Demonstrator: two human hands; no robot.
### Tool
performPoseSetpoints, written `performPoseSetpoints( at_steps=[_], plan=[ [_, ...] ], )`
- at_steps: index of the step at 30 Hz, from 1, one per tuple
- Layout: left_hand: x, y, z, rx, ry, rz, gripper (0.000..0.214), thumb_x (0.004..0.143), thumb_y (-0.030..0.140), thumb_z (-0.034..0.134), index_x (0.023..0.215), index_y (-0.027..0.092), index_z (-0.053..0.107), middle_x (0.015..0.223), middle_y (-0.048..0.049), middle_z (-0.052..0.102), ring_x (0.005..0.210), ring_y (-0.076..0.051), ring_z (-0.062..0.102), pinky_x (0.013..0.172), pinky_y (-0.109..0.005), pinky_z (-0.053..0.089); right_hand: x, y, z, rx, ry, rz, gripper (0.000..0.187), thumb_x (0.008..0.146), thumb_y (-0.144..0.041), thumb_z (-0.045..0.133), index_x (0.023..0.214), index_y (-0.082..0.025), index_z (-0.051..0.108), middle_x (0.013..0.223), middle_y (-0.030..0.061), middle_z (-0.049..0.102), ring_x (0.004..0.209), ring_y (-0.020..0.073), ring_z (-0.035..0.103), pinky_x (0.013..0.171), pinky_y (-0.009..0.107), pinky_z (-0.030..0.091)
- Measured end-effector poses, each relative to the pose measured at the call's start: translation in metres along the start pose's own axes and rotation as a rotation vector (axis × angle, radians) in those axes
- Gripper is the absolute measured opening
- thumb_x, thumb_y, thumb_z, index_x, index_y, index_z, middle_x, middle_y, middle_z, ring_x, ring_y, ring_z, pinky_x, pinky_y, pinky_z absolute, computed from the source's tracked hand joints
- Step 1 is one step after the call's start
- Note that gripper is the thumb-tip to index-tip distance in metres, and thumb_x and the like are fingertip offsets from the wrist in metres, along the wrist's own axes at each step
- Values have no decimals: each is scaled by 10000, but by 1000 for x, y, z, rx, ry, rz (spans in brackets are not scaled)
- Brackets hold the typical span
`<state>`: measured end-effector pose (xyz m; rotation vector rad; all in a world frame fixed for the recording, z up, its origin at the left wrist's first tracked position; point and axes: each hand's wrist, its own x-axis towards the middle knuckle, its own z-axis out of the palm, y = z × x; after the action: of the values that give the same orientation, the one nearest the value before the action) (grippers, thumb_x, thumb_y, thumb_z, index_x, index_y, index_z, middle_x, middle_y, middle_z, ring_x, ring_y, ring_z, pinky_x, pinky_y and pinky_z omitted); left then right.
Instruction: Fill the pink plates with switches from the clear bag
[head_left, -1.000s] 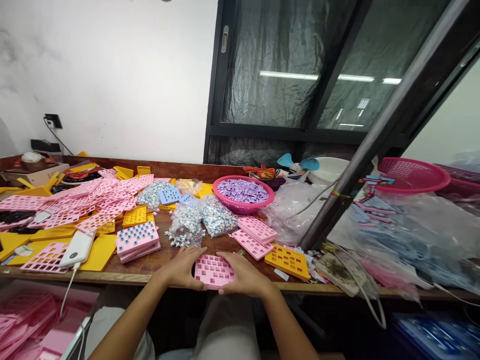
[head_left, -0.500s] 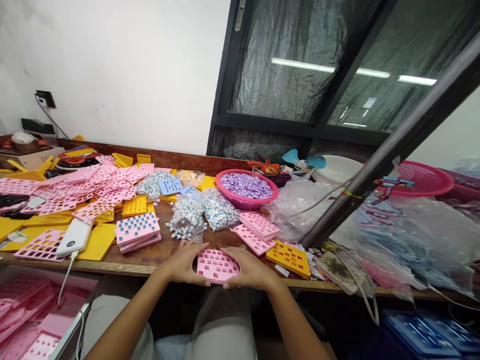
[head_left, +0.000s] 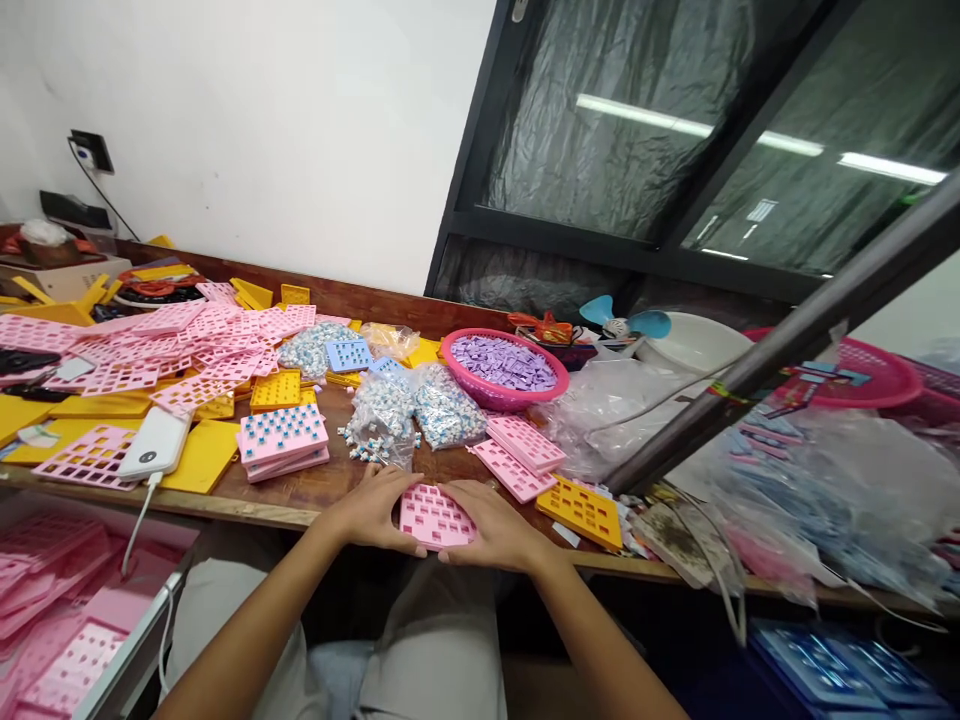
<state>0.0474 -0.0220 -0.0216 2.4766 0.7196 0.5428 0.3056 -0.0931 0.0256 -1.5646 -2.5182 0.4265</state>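
Note:
A small pink plastic grid plate (head_left: 435, 516) lies at the front edge of the wooden bench (head_left: 300, 495). My left hand (head_left: 371, 510) grips its left side and my right hand (head_left: 491, 525) grips its right side, fingers curled round the edges. Just beyond the plate lie clear bags of small white-and-blue switches (head_left: 420, 410), with loose ones spilled beside them. A stack of pink plates filled with blue switches (head_left: 281, 442) sits to the left.
Heaps of pink (head_left: 180, 345) and yellow (head_left: 276, 390) grid plates cover the left bench. A pink basket of purple pieces (head_left: 504, 368), a white power bank (head_left: 154, 456), a yellow plate (head_left: 579, 511), plastic bags (head_left: 817, 470) and a slanted metal bar (head_left: 772, 350) lie around.
Both hands have closed in further round the pink plate. The view has tilted and shifted slightly; the bench items have not moved.

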Motion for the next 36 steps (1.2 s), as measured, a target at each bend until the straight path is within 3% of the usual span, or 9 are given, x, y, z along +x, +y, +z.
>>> performPoseSetpoints(
  at_steps=[5, 16, 22, 25, 27, 30, 33, 36],
  plan=[
    [-1, -1, 1, -15, 4, 8, 1082, 653, 775, 735, 1534, 244, 402, 1460, -140, 554, 1322, -395, 480, 1123, -510, 279, -1, 1, 7, -23, 11, -7, 1012, 679, -743, 753, 1479, -173, 510, 1462, 170, 541, 1329, 374, 490, 1145, 509, 359],
    [-4, 0, 1, -3, 67, 67, 974, 707, 755, 699, 1493, 241, 441, 1389, -135, 593, 1278, -376, 503, 1118, -497, 252, 6, -8, 5, -151, -13, -28, 867, 736, -615, 750, 1439, -151, 549, 1432, 176, 573, 1308, 373, 505, 1137, 510, 351],
    [-5, 2, -1, 12, 54, 82, 852, 719, 746, 700, 1402, 260, 552, 1323, -120, 625, 1214, -366, 535, 1094, -489, 268, 9, -16, 3, -205, -75, -33, 941, 741, -707, 705, 1466, -137, 517, 1443, 190, 559, 1314, 385, 490, 1152, 533, 312],
    [-7, 2, -2, 49, 50, 90, 839, 731, 717, 703, 1411, 250, 549, 1325, -123, 625, 1223, -366, 530, 1096, -484, 275, -17, -9, -5, -188, -32, 31, 991, 774, -750, 658, 1524, -144, 432, 1530, 192, 472, 1382, 376, 439, 1165, 521, 313],
    [-9, 4, -2, 101, 68, 112, 805, 752, 672, 698, 1413, 240, 542, 1361, -128, 605, 1253, -361, 517, 1110, -489, 273, -50, 3, -9, -218, 116, 159, 844, 851, -717, 601, 1477, -162, 486, 1482, 181, 524, 1342, 348, 491, 1123, 488, 376],
    [-8, 12, 3, 203, 121, 170, 744, 791, 627, 667, 1404, 227, 537, 1437, -132, 552, 1324, -349, 474, 1153, -498, 247, -108, 25, -3, -362, 282, 379, 598, 899, -655, 579, 1250, -176, 652, 1266, 174, 669, 1174, 355, 612, 1010, 489, 456],
    [-2, 25, 17, 284, 115, 182, 653, 915, 632, 514, 1423, 221, 516, 1458, -135, 544, 1338, -324, 478, 1162, -493, 260, -151, 37, 15, -431, 213, 496, 454, 965, -558, 515, 1106, -163, 687, 1094, 161, 730, 998, 348, 693, 866, 447, 509],
    [12, 33, 32, 346, 67, 103, 626, 1002, 611, 340, 1454, 206, 491, 1492, -148, 523, 1368, -319, 469, 1150, -487, 295, -168, 38, 31, -395, 167, 597, 433, 1056, -435, 323, 1143, -177, 660, 1033, 133, 754, 900, 302, 734, 750, 366, 504]
  ],
)
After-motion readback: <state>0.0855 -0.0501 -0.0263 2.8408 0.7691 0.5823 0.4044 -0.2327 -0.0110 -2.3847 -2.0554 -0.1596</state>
